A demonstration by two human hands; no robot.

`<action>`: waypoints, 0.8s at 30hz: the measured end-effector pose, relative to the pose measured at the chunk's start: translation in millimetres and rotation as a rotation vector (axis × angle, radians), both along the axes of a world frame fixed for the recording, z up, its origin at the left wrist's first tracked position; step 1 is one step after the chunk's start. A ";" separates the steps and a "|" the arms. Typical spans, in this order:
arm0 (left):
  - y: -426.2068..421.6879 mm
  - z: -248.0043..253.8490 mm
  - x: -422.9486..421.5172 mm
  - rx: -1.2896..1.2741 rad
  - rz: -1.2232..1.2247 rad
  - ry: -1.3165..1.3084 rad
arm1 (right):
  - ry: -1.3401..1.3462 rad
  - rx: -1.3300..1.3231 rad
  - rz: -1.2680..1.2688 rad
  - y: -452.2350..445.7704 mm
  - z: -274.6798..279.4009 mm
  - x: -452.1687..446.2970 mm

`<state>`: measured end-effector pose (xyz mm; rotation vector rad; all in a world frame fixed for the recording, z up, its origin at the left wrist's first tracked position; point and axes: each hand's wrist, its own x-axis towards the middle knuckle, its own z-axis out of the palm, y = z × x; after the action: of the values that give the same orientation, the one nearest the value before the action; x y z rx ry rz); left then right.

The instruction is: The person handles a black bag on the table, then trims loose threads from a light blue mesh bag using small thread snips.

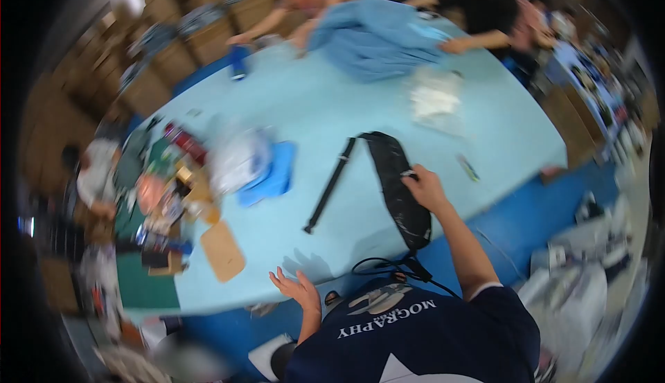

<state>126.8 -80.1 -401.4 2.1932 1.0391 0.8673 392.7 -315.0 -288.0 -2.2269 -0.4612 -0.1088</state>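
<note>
A long, slim black waist bag [396, 183] lies along the near right part of the table. From its far end a black strap [331, 192] runs out with a buckle at the tip, and more black strap hangs at its near end by my body. My right hand [426, 188] is closed on the bag's right edge, where the fingertips meet the fabric. My left hand [299, 290] hovers near the table's front edge, fingers spread, holding nothing. The nearest thing to it is a tan board [222, 251].
On the light blue table [332, 106] are a blue packet [276, 175] with clear plastic, a red bottle [185, 143], cluttered items, a white bagged bundle [436, 102] and a small colourful tube [468, 168]. Across it, people handle blue cloth [374, 37]. Plastic bags [568, 279] lie right.
</note>
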 end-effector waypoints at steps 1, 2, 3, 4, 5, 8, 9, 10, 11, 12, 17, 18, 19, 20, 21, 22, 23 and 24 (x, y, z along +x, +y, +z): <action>-15.3 -4.6 15.5 0.028 -0.109 -0.004 | 0.011 0.033 -0.014 -16.1 5.3 1.6; -30.7 -7.3 29.4 0.053 -0.212 -0.013 | -0.003 0.047 -0.033 -34.8 9.7 1.0; -47.8 -1.8 31.5 0.001 -0.344 -0.028 | 0.012 0.024 -0.068 -56.3 18.5 -15.2; -64.2 -0.4 44.8 -0.044 -0.456 -0.052 | 0.017 0.010 -0.085 -76.2 22.1 -18.7; -83.3 2.6 62.5 -0.080 -0.559 -0.076 | -0.008 0.047 -0.116 -102.2 25.4 -19.5; -138.8 20.5 106.0 -0.378 -0.791 -0.028 | -0.056 0.090 -0.218 -174.4 35.7 -40.3; -153.6 21.2 117.8 -0.414 -0.875 0.010 | -0.060 0.074 -0.274 -198.4 37.9 -49.3; -167.1 19.0 132.9 -0.446 -0.960 0.041 | -0.072 0.060 -0.328 -220.0 41.1 -57.6; -181.5 15.9 147.8 -0.479 -1.041 0.071 | -0.073 0.078 -0.401 -238.1 48.2 -66.3; -196.1 11.6 161.7 -0.509 -1.120 0.100 | -0.077 0.095 -0.471 -252.6 58.1 -75.6; -285.3 10.7 204.3 -0.606 -1.511 0.385 | -0.136 0.008 -0.753 -322.9 78.2 -110.9; -305.5 2.2 209.4 -0.580 -1.621 0.473 | -0.153 0.007 -0.788 -334.2 81.8 -114.2; -326.5 5.8 213.9 -0.504 -1.826 0.465 | -0.166 0.099 -0.795 -348.2 80.0 -115.5; -348.6 8.6 216.8 -0.420 -2.027 0.454 | -0.148 0.080 -0.850 -359.2 83.0 -116.2; -373.0 5.5 215.8 -0.502 -2.159 0.511 | -0.180 0.158 -0.868 -371.1 82.8 -114.7; -398.9 0.9 215.9 -0.583 -2.291 0.562 | -0.206 0.132 -0.880 -372.2 99.4 -107.3; -424.9 -6.5 216.5 -0.520 -2.416 0.528 | -0.164 0.098 -0.918 -387.7 100.8 -107.5; -449.5 -12.7 219.5 -0.448 -2.537 0.481 | -0.168 0.158 -0.919 -384.5 120.8 -97.5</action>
<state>346.3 -529.6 -414.1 1.4499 -1.3961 -0.9593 295.2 -699.6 -167.3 -2.1091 0.5012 -0.7822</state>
